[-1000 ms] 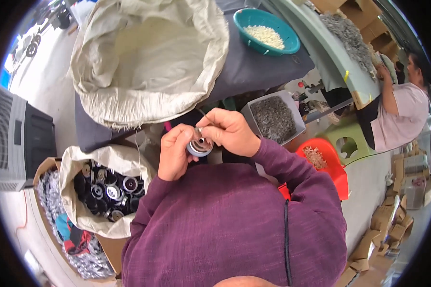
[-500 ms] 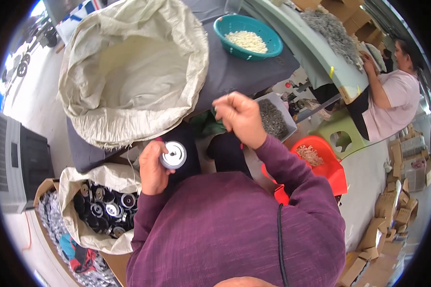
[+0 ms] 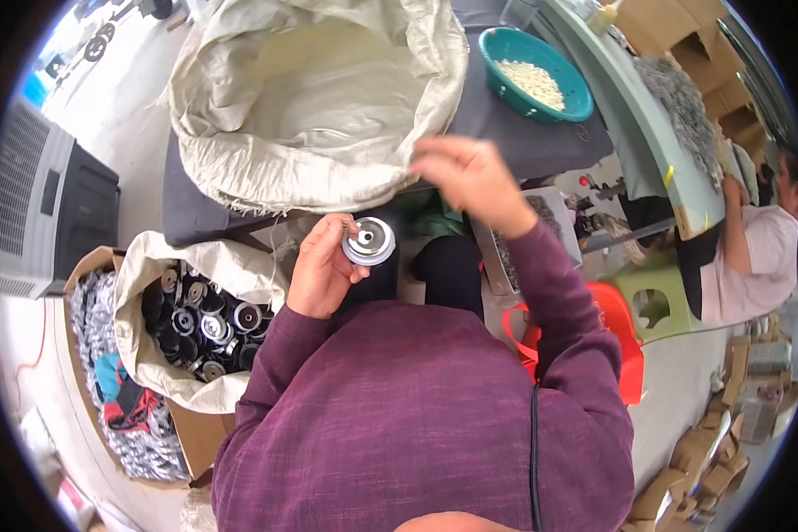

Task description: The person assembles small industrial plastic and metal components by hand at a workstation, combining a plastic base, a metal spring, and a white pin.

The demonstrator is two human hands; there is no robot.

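My left hand [image 3: 321, 270] is closed on a round silver disc part [image 3: 370, 241] with a raised ring and a small hole at its centre, held face up in front of my lap. My right hand [image 3: 475, 180] hangs by the front right rim of the large whitish woven sack [image 3: 301, 184]. Its fingers are blurred, so whether they grip anything does not show. Lower left, a smaller woven sack [image 3: 179, 397] stands with its mouth wide, holding many black and silver round parts [image 3: 206, 324] similar to the one in my left hand.
A teal basin [image 3: 496, 82] of small white pieces rests on the dark-covered table [image 3: 541, 146]. Right of my lap are a grey bin [image 3: 560, 217], a red container [image 3: 628, 355] and a green stool [image 3: 652, 301]. Beyond, a person [image 3: 754, 248] sits at another table. A carton [image 3: 195, 436] stands lower left.
The view has shifted, so most things appear farther right. My left hand still holds the disc part, now tilted differently. My right hand has moved closer to the large sack's rim.
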